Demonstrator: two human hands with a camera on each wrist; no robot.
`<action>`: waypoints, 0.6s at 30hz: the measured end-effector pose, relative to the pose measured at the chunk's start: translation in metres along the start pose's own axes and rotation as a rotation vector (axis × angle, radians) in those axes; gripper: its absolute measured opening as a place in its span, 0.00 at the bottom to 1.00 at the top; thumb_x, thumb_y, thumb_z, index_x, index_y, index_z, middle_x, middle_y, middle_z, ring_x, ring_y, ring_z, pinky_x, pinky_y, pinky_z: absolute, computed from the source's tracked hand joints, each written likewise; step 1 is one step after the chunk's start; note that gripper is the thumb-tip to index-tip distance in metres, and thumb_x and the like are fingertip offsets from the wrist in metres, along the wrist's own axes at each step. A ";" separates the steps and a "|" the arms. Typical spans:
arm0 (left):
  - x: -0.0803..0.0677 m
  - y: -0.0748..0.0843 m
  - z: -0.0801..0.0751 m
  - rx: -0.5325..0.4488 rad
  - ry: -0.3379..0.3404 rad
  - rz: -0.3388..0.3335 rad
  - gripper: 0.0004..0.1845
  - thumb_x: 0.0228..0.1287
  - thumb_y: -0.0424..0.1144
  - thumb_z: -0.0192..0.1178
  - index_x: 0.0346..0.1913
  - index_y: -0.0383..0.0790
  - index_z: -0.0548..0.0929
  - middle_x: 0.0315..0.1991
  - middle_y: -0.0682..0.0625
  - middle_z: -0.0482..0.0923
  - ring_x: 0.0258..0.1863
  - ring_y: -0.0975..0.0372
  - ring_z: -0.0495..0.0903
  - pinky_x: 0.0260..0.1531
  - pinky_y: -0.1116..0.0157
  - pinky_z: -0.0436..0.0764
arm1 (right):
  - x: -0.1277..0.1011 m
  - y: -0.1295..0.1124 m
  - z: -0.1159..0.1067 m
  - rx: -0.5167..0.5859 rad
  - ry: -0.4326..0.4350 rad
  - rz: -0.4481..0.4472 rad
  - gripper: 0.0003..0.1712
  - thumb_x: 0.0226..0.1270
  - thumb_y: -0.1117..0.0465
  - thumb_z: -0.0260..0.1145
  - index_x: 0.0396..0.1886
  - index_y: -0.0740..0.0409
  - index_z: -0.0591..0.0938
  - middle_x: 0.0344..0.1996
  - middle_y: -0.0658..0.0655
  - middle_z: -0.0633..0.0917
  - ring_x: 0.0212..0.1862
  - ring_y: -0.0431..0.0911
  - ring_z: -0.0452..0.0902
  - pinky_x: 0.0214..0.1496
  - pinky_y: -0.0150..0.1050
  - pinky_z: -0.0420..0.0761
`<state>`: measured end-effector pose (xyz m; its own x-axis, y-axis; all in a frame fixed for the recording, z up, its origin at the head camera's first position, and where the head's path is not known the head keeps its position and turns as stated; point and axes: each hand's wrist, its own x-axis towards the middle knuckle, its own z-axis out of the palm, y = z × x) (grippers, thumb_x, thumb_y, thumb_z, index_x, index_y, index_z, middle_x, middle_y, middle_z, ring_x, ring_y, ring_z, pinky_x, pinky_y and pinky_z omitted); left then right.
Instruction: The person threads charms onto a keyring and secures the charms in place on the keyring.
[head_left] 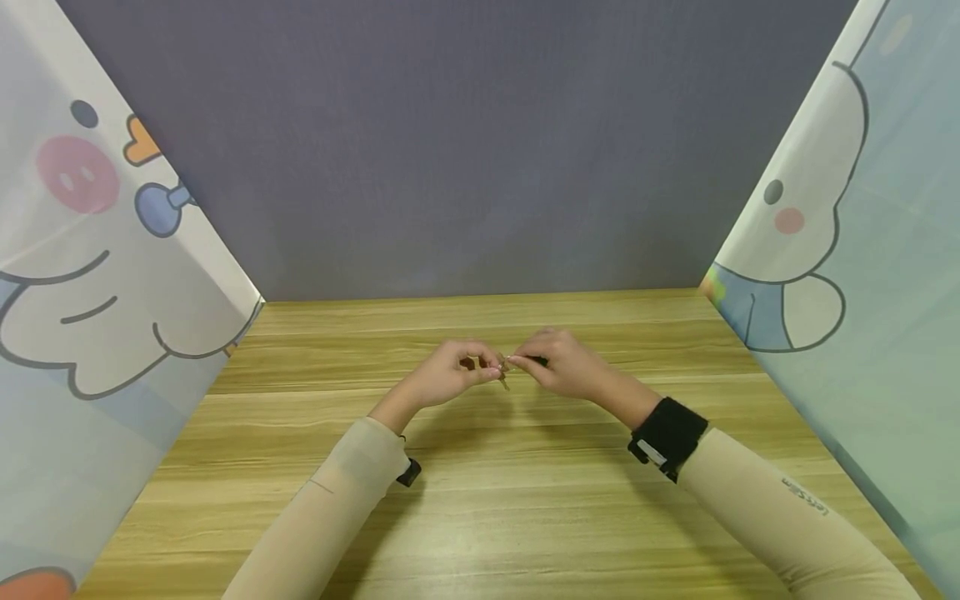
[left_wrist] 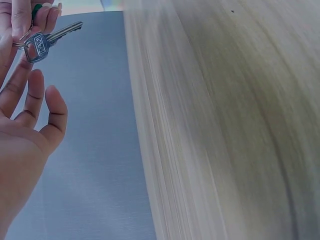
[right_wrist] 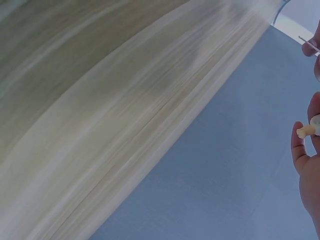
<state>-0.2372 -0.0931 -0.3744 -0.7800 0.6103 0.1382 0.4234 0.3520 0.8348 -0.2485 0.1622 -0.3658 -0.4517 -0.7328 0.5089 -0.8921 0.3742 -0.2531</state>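
Left wrist view shows a silver key (left_wrist: 50, 39) held near the top left corner, its long axis slanted, the blade pointing up and to the right and the head down-left on a thin ring (left_wrist: 21, 44). The left hand (left_wrist: 25, 125) has its lower fingers loosely spread, the upper ones pinching at the ring. In the head view both hands meet above the wooden table (head_left: 525, 500), the right hand (head_left: 570, 367) pinching the key from the other side, fingertips pressed together.
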 end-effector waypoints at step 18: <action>0.000 -0.007 0.002 0.006 -0.022 -0.045 0.11 0.79 0.46 0.63 0.50 0.44 0.90 0.49 0.54 0.88 0.51 0.59 0.82 0.52 0.57 0.80 | -0.001 0.000 0.006 -0.058 0.023 -0.043 0.04 0.67 0.69 0.75 0.35 0.56 0.91 0.29 0.50 0.91 0.28 0.40 0.82 0.51 0.50 0.86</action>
<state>-0.2394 -0.0936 -0.3815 -0.7878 0.6095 0.0891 0.3912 0.3832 0.8367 -0.2481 0.1601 -0.3714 -0.4122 -0.7356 0.5375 -0.9086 0.3757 -0.1825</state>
